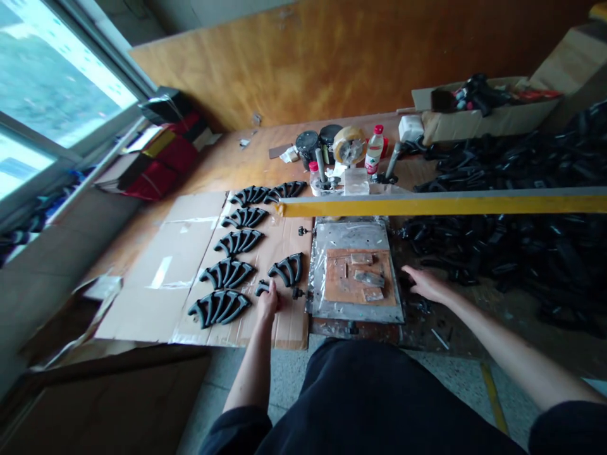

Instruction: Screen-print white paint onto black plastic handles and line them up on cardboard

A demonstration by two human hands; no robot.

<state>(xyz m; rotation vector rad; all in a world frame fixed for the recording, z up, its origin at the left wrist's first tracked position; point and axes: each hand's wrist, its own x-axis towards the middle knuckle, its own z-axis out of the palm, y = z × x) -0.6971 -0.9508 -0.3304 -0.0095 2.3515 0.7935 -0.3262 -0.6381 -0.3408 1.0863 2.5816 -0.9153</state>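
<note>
My left hand (269, 299) is closed on a black curved handle-like part (261, 288), held just above the cardboard sheet; my fingers cover some of it. Beyond it lies a small fanned group of similar black parts (287, 270). More of them lie in neat fanned rows (220, 309) to the left. My right hand (423, 283) reaches over the bench beside the right edge of a metal plate (348, 235), its fingers apart and no object visible in them. A brown board (334, 278) with several clear blocks (369, 278) rests on that plate.
A heap of black parts (516, 253) covers the bench's right side. A yellow-edged bar (427, 205) crosses above the fixture. Behind stand a tape roll (349, 146), a red-capped bottle (374, 150), dark tubs (308, 145) and an open carton (493, 120). Black knobs (298, 293) stick out left of the plate.
</note>
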